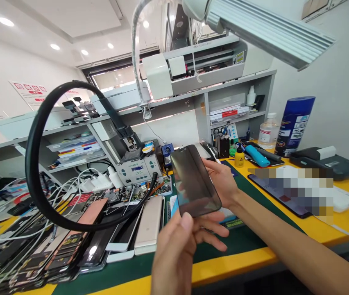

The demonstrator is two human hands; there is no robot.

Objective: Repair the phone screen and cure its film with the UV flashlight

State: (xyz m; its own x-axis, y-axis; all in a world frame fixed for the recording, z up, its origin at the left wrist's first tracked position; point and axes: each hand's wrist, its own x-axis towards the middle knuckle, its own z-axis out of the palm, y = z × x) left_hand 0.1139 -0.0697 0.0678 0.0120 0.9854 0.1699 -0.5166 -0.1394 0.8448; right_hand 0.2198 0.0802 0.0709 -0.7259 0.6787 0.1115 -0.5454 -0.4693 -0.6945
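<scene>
A dark smartphone [195,180] with a glossy black screen is held up, tilted, above the green work mat [254,200]. My right hand [222,180] holds it from behind along its right side, and most of those fingers are hidden by the phone. At the lower edge is my left hand [177,246], its thumb by the bottom left corner and its fingers reaching out beneath. Below the phone, partly covered by my hands, lies something light blue and white that I cannot make out.
Stacked phone parts [66,246] and a gold phone back [150,221] lie left, under a looping black hose [30,164]. Behind stands a grey control unit [137,170]. To the right are a yellow bottle [239,157], a blue spray can [295,127] and another phone [275,196]. A lamp [266,28] hangs above.
</scene>
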